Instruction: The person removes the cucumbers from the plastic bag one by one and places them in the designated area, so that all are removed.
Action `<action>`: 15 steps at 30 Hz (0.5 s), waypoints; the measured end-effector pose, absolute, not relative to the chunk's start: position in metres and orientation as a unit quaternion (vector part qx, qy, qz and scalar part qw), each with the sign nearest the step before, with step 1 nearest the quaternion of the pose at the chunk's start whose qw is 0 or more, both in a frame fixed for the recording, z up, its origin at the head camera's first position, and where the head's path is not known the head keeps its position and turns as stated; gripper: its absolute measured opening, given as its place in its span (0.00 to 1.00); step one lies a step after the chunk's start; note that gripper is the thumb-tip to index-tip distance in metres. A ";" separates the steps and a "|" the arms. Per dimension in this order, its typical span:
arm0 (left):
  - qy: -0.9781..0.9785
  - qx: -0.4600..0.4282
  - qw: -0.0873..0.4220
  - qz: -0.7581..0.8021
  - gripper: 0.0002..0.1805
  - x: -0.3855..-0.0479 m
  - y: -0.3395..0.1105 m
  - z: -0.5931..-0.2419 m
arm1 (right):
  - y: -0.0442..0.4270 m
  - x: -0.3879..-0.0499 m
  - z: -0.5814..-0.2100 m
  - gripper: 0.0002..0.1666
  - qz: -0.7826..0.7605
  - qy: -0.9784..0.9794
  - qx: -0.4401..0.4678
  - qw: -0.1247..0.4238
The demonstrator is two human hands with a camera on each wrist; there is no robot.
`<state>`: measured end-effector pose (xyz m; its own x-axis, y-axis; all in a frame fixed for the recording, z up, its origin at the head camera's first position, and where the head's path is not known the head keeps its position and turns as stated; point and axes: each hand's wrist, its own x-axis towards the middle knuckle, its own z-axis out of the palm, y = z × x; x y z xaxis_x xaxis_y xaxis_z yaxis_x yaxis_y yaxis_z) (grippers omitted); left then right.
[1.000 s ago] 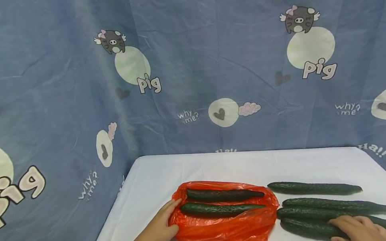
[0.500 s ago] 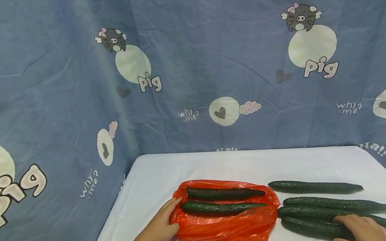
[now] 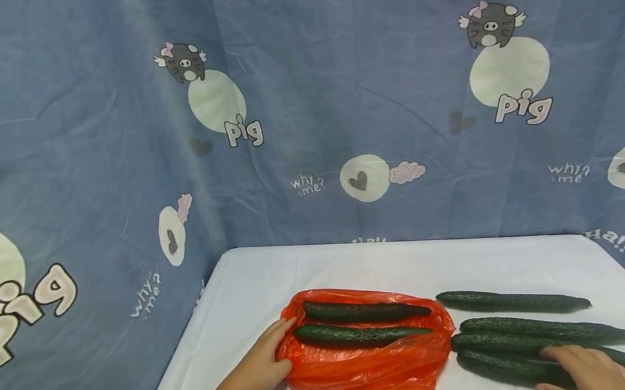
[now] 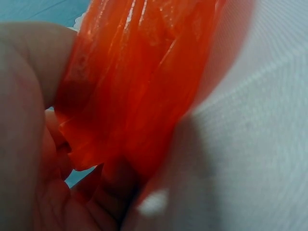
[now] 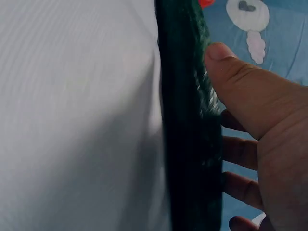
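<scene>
A red plastic bag lies spread on the table, its mouth turned up. Two dark green cucumbers, a far one and a near one, lie in it. My left hand grips the bag's left edge; in the left wrist view the red film passes between thumb and fingers. At the right, my right hand holds the nearest cucumber of a close group. The right wrist view has the thumb on one side of that cucumber and the fingers reaching its other side, fingertips partly hidden.
Behind the held cucumber lie others, a middle one and a long one; a single cucumber is farther back. All rest on a white-covered table. A blue printed curtain hangs behind and at the left.
My right hand has shifted very slightly on the nearest cucumber. My left hand stays on the bag's edge. The head view has moved a little.
</scene>
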<state>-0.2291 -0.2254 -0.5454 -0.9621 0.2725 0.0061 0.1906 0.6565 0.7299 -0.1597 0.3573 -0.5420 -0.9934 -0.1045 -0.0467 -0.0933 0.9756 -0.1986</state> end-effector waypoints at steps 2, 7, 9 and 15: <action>0.909 0.126 0.052 0.394 0.46 -0.229 -0.225 -0.546 | 0.354 -0.157 -0.541 0.49 -0.100 0.994 -0.053 0.007; 0.909 0.130 0.048 0.394 0.46 -0.230 -0.225 -0.546 | 0.338 -0.151 -0.535 0.45 -0.115 0.990 -0.069 -0.036; 0.908 0.132 0.047 0.395 0.45 -0.230 -0.224 -0.546 | 0.330 -0.148 -0.532 0.40 -0.126 0.986 -0.090 -0.060; 0.908 0.131 0.048 0.396 0.46 -0.229 -0.224 -0.544 | 0.304 -0.144 -0.525 0.34 -0.147 0.974 -0.144 -0.090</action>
